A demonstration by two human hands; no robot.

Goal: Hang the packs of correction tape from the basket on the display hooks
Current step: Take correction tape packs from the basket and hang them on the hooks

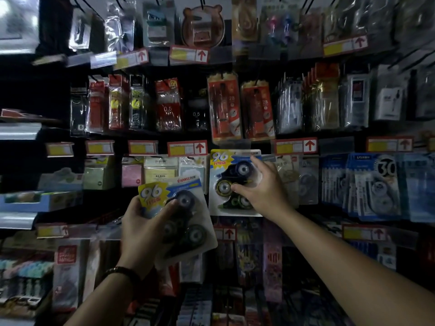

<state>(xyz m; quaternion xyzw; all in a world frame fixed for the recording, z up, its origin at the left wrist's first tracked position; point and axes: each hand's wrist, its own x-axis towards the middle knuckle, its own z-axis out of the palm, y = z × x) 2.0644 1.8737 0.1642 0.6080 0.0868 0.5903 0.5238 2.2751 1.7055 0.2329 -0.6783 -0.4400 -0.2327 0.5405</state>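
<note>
I count correction tape packs [223, 187]: 2 | rollers I see per pack: 3 | hands: 2, left hand [141, 222], right hand [261, 189] | orange 2B pencil packs [224, 107]: 2 | bracelet [122, 271]: 1 | red-arrow price tags [187, 148]: too blurred for me to total

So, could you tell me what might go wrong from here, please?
The right hand holds the first pack at the display, but its hook is hidden; if the hole misses, the pack may drop on release. The left hand grips the second pack tilted, so it could slip. Neighbouring packs hang close on both sides and could be knocked.
</note>
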